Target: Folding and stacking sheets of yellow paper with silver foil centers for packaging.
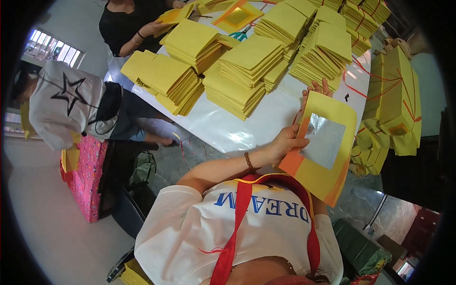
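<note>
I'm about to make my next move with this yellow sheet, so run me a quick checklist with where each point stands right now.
1. Left hand gripping the yellow sheet: ok, thumb over its left edge.
2. Right hand grip: cannot tell; fingers show past the sheet's upper left, the rest is hidden behind it.
3. Thumb off the silver square: cannot tell, the tip sits right at its edge.
4. Teal-handled scissors away from both hands: ok, among the folded yellow stacks.
5. Stack edges squared: not ok, several fan out unevenly.
</note>
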Demonstrator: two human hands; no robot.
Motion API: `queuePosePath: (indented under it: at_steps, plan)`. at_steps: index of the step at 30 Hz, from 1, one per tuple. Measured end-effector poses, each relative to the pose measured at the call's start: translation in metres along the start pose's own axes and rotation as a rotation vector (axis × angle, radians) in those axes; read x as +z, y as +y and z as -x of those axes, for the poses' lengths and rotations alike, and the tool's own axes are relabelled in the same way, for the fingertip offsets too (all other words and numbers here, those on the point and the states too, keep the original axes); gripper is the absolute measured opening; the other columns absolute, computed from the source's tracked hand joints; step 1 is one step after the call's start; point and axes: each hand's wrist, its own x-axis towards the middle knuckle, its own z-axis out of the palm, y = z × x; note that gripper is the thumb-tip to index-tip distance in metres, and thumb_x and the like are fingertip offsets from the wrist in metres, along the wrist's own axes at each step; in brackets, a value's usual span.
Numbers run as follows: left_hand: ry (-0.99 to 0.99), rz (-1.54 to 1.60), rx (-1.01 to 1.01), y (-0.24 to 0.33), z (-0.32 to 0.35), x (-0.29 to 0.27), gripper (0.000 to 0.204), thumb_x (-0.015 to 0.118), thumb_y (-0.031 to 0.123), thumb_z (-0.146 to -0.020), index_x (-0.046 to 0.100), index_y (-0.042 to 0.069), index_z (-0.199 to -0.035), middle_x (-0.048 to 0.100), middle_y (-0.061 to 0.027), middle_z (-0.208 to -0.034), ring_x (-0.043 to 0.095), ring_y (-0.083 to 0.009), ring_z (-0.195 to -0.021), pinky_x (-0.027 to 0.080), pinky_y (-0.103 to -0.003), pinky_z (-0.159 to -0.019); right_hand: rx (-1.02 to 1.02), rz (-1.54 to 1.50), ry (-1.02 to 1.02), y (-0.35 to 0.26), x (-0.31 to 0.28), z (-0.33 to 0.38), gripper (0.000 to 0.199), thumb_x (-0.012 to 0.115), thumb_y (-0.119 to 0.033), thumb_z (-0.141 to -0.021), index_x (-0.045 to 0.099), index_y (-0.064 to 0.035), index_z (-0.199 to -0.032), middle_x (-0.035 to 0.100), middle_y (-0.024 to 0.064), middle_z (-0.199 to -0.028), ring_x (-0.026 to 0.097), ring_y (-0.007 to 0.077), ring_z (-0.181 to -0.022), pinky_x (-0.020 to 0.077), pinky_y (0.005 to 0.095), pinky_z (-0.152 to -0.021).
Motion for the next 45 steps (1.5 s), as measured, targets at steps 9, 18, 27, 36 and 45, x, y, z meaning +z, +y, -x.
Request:
queuePosePath:
  at_steps: [9, 18, 27, 36, 45]
  plan:
    - [0.119, -0.512, 0.073, -0.003, 0.014, -0.005, 0.027, 0.057, 0.009, -0.084, 0.053, 0.002, -0.110, 0.056, 0.0008, -0.083, 0.048, -0.0049, -0.066, 0.039, -0.021, -0.057, -0.005, 0.159, 0.152, 0.020, 0.046, 0.010, 0.042, 0.039, -0.036, -0.094, 0.041, -0.0117, -0.129, 0.055, 0.0103, -0.107, 0.053, 0.0204, -0.089, 0.0457, 0.0354, -0.076]
    - [-0.111, -1.103, 0.055, 0.020, 0.038, 0.014, 0.027, 0.049, 0.027, -0.091, 0.047, 0.001, -0.092, 0.056, -0.0179, -0.083, 0.054, -0.0338, -0.080, 0.041, -0.039, -0.073, -0.034, 0.062, 0.187, 0.000, 0.047, 0.010, 0.037, 0.043, -0.035, -0.092, 0.049, -0.0092, -0.119, 0.055, 0.0101, -0.104, 0.052, 0.0183, -0.088, 0.0438, 0.0344, -0.077]
    - [-0.233, -1.401, 0.383, 0.002, 0.045, -0.028, 0.024, 0.050, 0.029, -0.086, 0.056, 0.008, -0.095, 0.054, -0.0121, -0.091, 0.049, -0.0263, -0.096, 0.028, -0.046, -0.092, -0.014, -0.117, 0.160, 0.014, 0.033, -0.003, 0.037, 0.044, -0.032, -0.092, 0.048, -0.0080, -0.121, 0.054, 0.0122, -0.105, 0.052, 0.0213, -0.089, 0.0446, 0.0369, -0.077]
    - [-0.187, -1.492, 0.408, -0.002, 0.041, -0.027, 0.023, 0.050, 0.031, -0.084, 0.062, 0.011, -0.082, 0.056, -0.0089, -0.087, 0.050, -0.0236, -0.097, 0.024, -0.046, -0.095, -0.228, 0.026, -0.055, -0.071, 0.064, -0.014, 0.041, 0.043, -0.032, -0.093, 0.044, -0.0055, -0.124, 0.049, 0.0136, -0.113, 0.049, 0.0223, -0.094, 0.0426, 0.0390, -0.083]
    - [-0.147, -1.495, 0.294, 0.002, 0.019, -0.012, 0.025, 0.053, 0.032, -0.075, 0.059, 0.008, -0.069, 0.056, -0.0088, -0.071, 0.055, -0.0241, -0.079, 0.033, -0.042, -0.080, -0.171, 0.763, 0.038, -0.170, 0.119, 0.014, 0.050, 0.044, -0.032, -0.092, 0.033, -0.0072, -0.135, 0.044, 0.0125, -0.127, 0.047, 0.0191, -0.109, 0.0417, 0.0320, -0.087]
